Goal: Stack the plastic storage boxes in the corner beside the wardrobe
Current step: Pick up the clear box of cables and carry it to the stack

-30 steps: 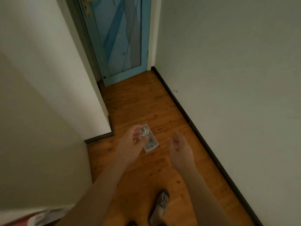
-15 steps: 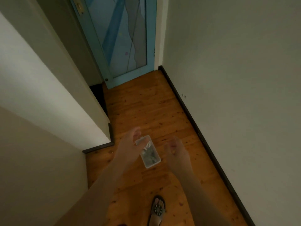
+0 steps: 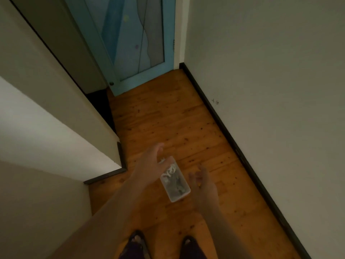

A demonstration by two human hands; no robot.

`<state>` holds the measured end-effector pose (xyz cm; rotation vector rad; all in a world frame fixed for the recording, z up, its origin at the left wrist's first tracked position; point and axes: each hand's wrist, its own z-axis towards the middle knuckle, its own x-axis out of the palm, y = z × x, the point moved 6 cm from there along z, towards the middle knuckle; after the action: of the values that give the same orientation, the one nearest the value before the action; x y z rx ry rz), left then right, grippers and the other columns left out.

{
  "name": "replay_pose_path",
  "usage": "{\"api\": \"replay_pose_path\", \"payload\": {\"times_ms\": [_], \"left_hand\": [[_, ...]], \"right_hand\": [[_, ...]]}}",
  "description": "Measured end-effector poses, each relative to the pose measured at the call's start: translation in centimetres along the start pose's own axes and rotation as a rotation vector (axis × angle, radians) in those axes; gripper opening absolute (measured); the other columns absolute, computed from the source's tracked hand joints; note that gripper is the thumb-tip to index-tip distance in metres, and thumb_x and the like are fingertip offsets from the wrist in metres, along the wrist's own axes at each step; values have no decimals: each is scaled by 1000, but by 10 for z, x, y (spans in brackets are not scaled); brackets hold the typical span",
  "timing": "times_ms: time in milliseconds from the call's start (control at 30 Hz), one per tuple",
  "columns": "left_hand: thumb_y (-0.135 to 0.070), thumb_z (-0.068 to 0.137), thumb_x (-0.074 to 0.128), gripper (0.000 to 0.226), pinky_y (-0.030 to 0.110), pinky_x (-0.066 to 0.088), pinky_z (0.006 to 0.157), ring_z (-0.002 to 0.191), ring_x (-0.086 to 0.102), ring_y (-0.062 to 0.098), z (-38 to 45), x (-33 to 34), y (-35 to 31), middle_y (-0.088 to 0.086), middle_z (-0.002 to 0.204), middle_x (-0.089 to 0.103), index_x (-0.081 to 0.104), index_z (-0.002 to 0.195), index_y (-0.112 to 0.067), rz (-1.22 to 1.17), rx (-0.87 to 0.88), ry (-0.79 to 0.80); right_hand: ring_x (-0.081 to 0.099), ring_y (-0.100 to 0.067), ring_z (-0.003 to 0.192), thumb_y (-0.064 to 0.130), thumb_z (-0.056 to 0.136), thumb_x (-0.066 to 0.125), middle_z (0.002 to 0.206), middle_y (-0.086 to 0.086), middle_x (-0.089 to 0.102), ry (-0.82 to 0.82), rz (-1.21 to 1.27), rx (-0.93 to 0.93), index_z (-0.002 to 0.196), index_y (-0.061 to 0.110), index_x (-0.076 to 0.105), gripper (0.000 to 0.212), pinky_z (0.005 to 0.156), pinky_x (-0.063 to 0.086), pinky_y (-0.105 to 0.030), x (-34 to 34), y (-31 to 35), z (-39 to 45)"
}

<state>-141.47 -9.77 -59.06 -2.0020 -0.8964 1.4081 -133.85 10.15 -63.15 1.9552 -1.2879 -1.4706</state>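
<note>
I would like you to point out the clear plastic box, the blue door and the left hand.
clear plastic box (image 3: 175, 181): head view, on its see-through lid.
blue door (image 3: 130, 40): head view, on its glass panel.
left hand (image 3: 149, 163): head view, on the back of the hand.

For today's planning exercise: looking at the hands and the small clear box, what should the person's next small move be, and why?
Probably bring the right hand in to steady the clear box: only the left hand touches its far end, while the right hovers open beside it.
</note>
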Motion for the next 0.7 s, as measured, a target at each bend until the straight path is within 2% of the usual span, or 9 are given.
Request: {"api": "replay_pose_path", "payload": {"times_ms": [67, 167, 267, 333, 433, 533, 600, 700], "left_hand": [[-59, 87, 60, 63, 26, 42, 92, 126, 47, 10, 26, 19, 34, -8, 141, 48, 39, 142, -35, 25, 22, 26], [-59, 88, 59, 66, 26, 41, 92, 130, 45, 12, 57, 50, 78, -6, 147, 43, 35, 145, -35, 74, 20, 63], [-56, 91, 58, 71, 32, 41, 101, 136, 40, 16, 86, 88, 119, -5, 154, 34, 29, 150, -32, 158, 40, 110], [-54, 92, 58, 71, 31, 39, 100, 137, 38, 17, 110, 118, 152, -3, 155, 32, 28, 151, -29, 180, 60, 145], [-52, 93, 57, 71, 29, 37, 99, 138, 37, 19, 140, 153, 192, -3, 157, 27, 27, 152, -27, 222, 63, 174], [-58, 90, 57, 76, 39, 40, 107, 139, 36, 21, 177, 186, 234, -4, 158, 25, 24, 153, -30, 307, 74, 198], [-59, 89, 58, 77, 40, 40, 106, 139, 36, 21, 198, 205, 257, -3, 158, 27, 25, 152, -30, 340, 102, 195], [-55, 91, 58, 74, 40, 40, 105, 138, 37, 23, 224, 229, 284, -1, 157, 29, 26, 152, -29, 382, 149, 195]], "right_hand": [[58, -9, 104, 55, 99, 44, 130, 9, 54, -27, 13, 32, 147, 32, 33, 54, 65, 47, -18, 32, -26, 20], [59, -9, 107, 57, 98, 43, 136, 7, 53, -54, 7, 64, 151, 30, 30, 61, 71, 53, -24, 73, -65, 43], [61, -8, 109, 56, 99, 43, 140, 4, 52, -83, -8, 73, 152, 27, 29, 62, 67, 51, -18, 110, -106, 65], [60, -9, 113, 54, 99, 44, 142, 2, 51, -105, 7, 87, 152, 26, 30, 62, 70, 49, -17, 138, -142, 84], [59, -11, 113, 58, 97, 43, 148, -1, 45, -121, 14, 125, 153, 27, 26, 66, 78, 52, -27, 168, -187, 103], [58, -21, 119, 72, 89, 39, 153, -3, 38, -128, -12, 176, 155, 31, 19, 80, 86, 56, -42, 201, -235, 128], [56, -26, 123, 80, 82, 34, 154, -4, 36, -151, -18, 198, 155, 31, 18, 90, 87, 57, -45, 219, -265, 140], [49, -29, 131, 72, 89, 41, 157, -6, 31, -195, -12, 238, 156, 26, 17, 85, 95, 53, -47, 241, -305, 158]]}}
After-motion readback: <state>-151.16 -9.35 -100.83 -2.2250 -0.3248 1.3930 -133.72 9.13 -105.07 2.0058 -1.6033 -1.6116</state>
